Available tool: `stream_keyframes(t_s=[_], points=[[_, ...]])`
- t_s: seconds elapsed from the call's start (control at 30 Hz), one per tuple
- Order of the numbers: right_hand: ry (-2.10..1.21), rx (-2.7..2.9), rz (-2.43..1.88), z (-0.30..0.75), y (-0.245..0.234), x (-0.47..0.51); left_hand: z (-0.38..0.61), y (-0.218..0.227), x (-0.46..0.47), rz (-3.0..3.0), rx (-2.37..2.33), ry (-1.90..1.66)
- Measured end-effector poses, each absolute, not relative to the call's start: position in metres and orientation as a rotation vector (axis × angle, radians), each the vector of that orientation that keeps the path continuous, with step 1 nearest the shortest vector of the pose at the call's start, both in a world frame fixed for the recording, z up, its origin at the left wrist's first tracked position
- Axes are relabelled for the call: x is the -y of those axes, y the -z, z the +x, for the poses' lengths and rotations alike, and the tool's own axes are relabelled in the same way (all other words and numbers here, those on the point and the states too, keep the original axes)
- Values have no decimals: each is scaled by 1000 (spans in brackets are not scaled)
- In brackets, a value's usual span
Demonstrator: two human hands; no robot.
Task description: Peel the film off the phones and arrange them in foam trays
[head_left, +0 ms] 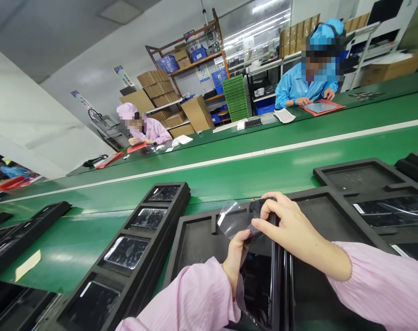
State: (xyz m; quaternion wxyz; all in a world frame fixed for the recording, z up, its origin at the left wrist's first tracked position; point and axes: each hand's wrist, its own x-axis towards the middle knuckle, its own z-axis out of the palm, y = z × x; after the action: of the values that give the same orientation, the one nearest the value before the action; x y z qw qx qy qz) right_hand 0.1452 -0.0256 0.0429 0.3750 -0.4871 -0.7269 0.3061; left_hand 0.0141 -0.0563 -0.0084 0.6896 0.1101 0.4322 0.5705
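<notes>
our left hand [237,255] pinches a clear film [229,218], fingers closed on it, beside the dark panel [260,289] that our right hand [289,226] grips at its top edge. both sit over a black foam tray [195,239] on the green belt [250,170]; carton shelves [160,87] stand behind.

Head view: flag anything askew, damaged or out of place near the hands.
A clear film curls loose off the top of the dark panel held by the left hand and right hand. A pale strip lies stray on the green belt.
</notes>
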Motion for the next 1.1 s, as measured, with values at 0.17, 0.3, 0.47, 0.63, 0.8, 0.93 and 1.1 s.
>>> stream_keyframes(t_s=[0.17,0.3,0.47,0.63,0.8,0.93,1.1], points=[[-845,1674,-1183,161,-44,14,14,-1,58,210,-942,-1194],[-1082,1775,-1454,165,-42,12,15,-7,61,93,-929,-1064],[-1306,1740,-1393,159,-35,21,17,-6,63,79,-790,-894],[-1181,1350,-1444,202,-53,23,16,-3,66,128,-944,-947],[-746,1313,-1740,267,-40,26,16,-11,72,289,-1005,-964],[-185,1925,-1816,282,-8,37,20,-15,77,411,-946,-979],[171,2217,-1383,249,-21,32,26,-11,79,466,-901,-1019]])
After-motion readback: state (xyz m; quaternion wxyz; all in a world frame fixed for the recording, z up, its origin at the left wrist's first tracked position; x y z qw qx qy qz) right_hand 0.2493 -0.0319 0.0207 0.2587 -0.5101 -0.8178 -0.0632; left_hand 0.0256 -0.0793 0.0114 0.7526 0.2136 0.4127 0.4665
